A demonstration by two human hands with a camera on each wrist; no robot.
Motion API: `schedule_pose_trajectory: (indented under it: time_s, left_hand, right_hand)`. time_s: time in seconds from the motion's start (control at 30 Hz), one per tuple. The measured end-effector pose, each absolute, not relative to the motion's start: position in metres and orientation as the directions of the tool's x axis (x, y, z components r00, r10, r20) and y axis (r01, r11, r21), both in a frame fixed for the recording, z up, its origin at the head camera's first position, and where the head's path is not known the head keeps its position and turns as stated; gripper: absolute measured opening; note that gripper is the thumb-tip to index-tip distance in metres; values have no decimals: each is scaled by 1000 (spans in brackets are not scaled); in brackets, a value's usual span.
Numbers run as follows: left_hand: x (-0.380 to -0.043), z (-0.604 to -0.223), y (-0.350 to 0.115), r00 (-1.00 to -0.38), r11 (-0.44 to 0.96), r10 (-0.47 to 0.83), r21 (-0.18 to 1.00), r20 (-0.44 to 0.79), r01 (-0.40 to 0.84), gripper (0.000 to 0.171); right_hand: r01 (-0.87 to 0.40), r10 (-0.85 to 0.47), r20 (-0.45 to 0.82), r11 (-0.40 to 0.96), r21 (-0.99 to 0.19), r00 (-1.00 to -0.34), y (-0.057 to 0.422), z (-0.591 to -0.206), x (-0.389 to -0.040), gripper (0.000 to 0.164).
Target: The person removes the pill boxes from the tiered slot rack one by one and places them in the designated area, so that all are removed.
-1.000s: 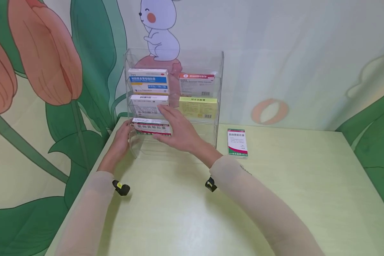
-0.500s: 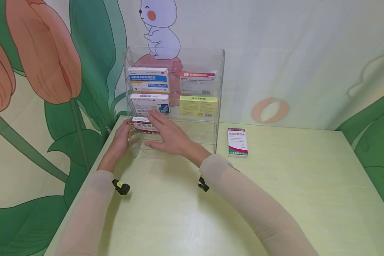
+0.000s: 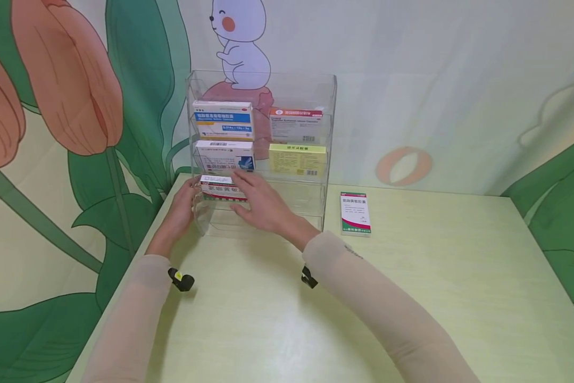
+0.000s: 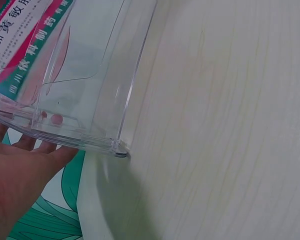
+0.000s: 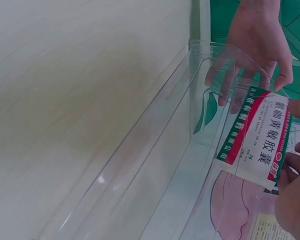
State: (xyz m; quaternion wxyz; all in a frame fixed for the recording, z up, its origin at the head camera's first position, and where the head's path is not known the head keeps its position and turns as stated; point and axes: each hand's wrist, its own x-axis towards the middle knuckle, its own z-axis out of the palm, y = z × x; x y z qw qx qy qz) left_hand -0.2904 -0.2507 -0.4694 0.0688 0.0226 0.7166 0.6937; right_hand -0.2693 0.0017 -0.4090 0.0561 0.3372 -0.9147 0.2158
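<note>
A clear acrylic rack (image 3: pixel 267 226) stands at the table's back left and holds several medicine boxes. My left hand (image 3: pixel 179 207) rests against its left side; in the left wrist view its fingers (image 4: pixel 65 155) touch the outside of the side wall. At the rack's lower left lies a white, red and green medicine box (image 3: pixel 219 190). My right hand (image 3: pixel 267 205) is at this box's right end, thumb apart from the fairly straight fingers. In the right wrist view, its fingers (image 5: pixel 299 109) touch the box's edge, while the printed face stays visible. Part of its right end is hidden.
Above are a blue and white box (image 3: pixel 223 122), a white box (image 3: pixel 224 155), a yellow box (image 3: pixel 297 161) and a red-topped box (image 3: pixel 296 127). Another white, red and green box (image 3: pixel 356 213) lies flat on the table (image 3: pixel 435 266) beside the rack. A printed curtain hangs behind.
My right hand has come down and left, then moved slightly back right, along the lower-left box. That box has shifted slightly to the right. My left hand has stayed at the rack's side.
</note>
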Motion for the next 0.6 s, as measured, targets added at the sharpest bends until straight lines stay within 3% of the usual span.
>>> schedule_pose_trajectory:
  time_s: [0.17,0.33,0.5,0.6]
  left_hand:
    - [-290,-469,-250,-989,59,126,996,-79,-72,58]
    - [-289,-469,-251,-989,50,121,996,-82,-76,58]
    - [-289,-468,-250,-989,62,120,995,-85,-78,57]
    - [-289,-470,-249,-988,70,124,994,-87,-79,56]
  right_hand:
    - [-626,-526,344,699,-345,-778,10,-411,-270,63]
    - [-611,-444,438,684,-398,-782,20,-409,-270,43]
    - [-601,-401,470,670,-435,-786,30,-408,-271,26]
    - [-593,-393,462,662,-458,-795,38,-406,-271,24]
